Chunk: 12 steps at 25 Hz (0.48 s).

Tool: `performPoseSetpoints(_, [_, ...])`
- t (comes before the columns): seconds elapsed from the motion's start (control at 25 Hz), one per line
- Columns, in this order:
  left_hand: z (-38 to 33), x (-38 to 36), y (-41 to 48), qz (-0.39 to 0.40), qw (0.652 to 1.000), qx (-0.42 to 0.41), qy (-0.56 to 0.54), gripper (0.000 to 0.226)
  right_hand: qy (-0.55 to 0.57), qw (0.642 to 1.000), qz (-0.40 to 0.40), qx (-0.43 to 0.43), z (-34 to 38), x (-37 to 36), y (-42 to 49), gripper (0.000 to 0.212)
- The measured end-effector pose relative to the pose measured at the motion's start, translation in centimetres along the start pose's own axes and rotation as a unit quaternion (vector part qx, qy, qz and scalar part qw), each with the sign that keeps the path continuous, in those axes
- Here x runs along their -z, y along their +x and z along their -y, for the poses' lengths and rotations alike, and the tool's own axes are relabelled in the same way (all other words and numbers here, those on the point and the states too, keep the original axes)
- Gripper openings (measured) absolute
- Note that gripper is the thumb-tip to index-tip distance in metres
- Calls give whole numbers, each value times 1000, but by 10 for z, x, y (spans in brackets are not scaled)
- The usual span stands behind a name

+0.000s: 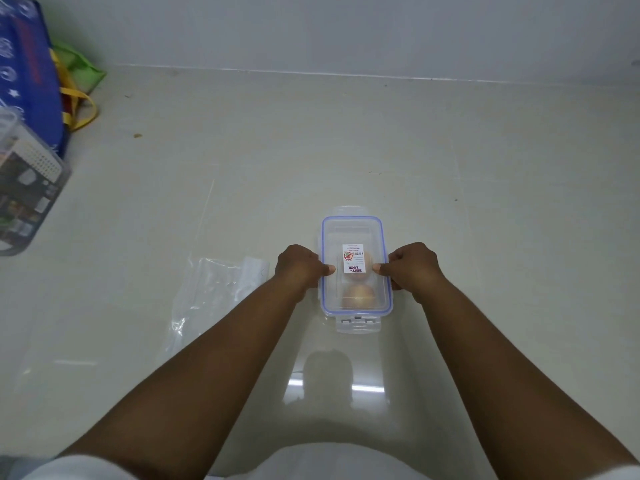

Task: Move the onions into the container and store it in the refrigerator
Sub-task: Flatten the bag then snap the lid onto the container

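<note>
Two stages of the job look finished or nearly so: the onions (pixel 356 289) already lie inside the container (pixel 353 271), seen through its clear lid (pixel 351 233), and the lid sits on top. What remains, by my reading, is snapping the latches down and carrying the box to a refrigerator, which is nowhere in view.

The pale, glossy floor (pixel 346 140) fills most of the scene and meets a plain light wall (pixel 346 29) at twelve o'clock. At ten o'clock a blue printed bag (pixel 27 81) with yellow straps leans by a green bag (pixel 81 69), and at nine o'clock a second clear lidded box (pixel 24 192) with a packaging insert sits at the frame edge. Just beside the container, at its eight o'clock, lies an empty clear plastic bag (pixel 207 299).

The container rests on the floor at the centre, long axis running twelve to six, blue seal around the rim and a small white label (pixel 352 258) on the lid. Its near latch (pixel 358 323) at six o'clock sticks out flat, apparently unfastened; the far one at twelve is too faint to judge.

The left hand (pixel 299 268) curls over the container's nine o'clock edge, thumb pressed on the lid; the right hand (pixel 414 265) mirrors it at three o'clock. Both are closed narrowly against the sides, seemingly working the side latches, though those are hidden beneath the fingers.
</note>
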<state>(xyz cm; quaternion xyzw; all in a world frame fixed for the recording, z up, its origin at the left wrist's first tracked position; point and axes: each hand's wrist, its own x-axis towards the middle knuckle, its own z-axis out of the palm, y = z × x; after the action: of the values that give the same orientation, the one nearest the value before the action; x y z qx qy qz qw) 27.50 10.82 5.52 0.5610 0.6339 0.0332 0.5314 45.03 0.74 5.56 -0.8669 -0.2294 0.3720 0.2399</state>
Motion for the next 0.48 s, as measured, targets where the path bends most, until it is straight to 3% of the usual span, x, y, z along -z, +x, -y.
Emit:
performPoseSetpoints(0.2, [5, -6, 2, -2, 998, 15, -65, 23, 35, 999, 9, -23, 0, -2, 3, 30])
performPoseSetpoints(0.48, [10, -2, -7, 6, 997, -13, -70, 16, 101, 995, 18, -3, -8, -3, -4, 34])
